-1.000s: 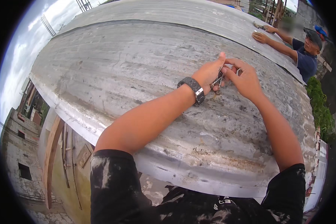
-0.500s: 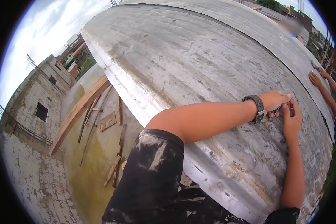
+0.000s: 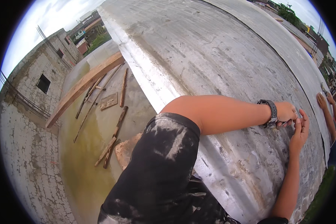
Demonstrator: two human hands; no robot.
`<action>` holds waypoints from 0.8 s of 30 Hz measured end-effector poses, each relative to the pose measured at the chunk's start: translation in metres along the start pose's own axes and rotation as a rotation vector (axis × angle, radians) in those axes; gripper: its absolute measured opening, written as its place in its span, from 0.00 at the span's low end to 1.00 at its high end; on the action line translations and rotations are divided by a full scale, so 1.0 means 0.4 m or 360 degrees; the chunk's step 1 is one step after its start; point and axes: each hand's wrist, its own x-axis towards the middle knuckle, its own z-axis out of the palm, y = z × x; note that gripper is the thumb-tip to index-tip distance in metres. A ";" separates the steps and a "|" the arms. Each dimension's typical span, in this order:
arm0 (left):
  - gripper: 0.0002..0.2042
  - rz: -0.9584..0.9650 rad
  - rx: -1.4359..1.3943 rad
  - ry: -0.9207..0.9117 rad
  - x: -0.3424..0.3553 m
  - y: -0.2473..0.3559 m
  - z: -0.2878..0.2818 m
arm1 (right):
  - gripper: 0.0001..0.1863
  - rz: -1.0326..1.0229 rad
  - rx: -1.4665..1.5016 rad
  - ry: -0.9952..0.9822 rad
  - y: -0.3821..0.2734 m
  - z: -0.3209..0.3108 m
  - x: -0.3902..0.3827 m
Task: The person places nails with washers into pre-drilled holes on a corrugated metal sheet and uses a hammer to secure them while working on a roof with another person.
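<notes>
My left hand (image 3: 286,112), wearing a dark watch (image 3: 269,113) at the wrist, is curled closed over the grey corrugated metal roofing sheet (image 3: 198,63). A small dark metal piece shows under its fingers, too hidden to name. My right hand (image 3: 299,132) comes up from the lower right and meets it there. Its fingers are bent together against the left fingertips; whatever they pinch is too small to make out. Both hands stay close above the sheet's ridges, near its right side.
Another person's hands (image 3: 326,100) rest on the overlapping sheet (image 3: 287,52) at far right. Along the left runs the roof's bright metal edge (image 3: 149,74), with a drop beyond. Below lie a wooden beam (image 3: 86,87), loose timber (image 3: 116,128) and wet concrete. A block wall (image 3: 26,149) stands farther left.
The view has shifted, so the beam and roof edge sit farther right. My hands remain together; the right fingers look slightly more raised and spread from the left ones.
</notes>
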 end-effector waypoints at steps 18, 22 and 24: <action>0.16 -0.0145 -0.0160 -0.0179 0.013 0.024 0.027 | 0.15 -0.0039 -0.0165 0.0066 -0.089 -0.031 -0.018; 0.15 -0.0149 -0.0214 -0.0223 -0.007 0.036 0.032 | 0.15 -0.0006 -0.0052 0.0055 -0.122 -0.037 -0.022; 0.14 -0.0104 -0.0207 -0.0205 -0.004 0.042 0.033 | 0.15 -0.0090 -0.0233 0.0045 -0.126 -0.042 -0.021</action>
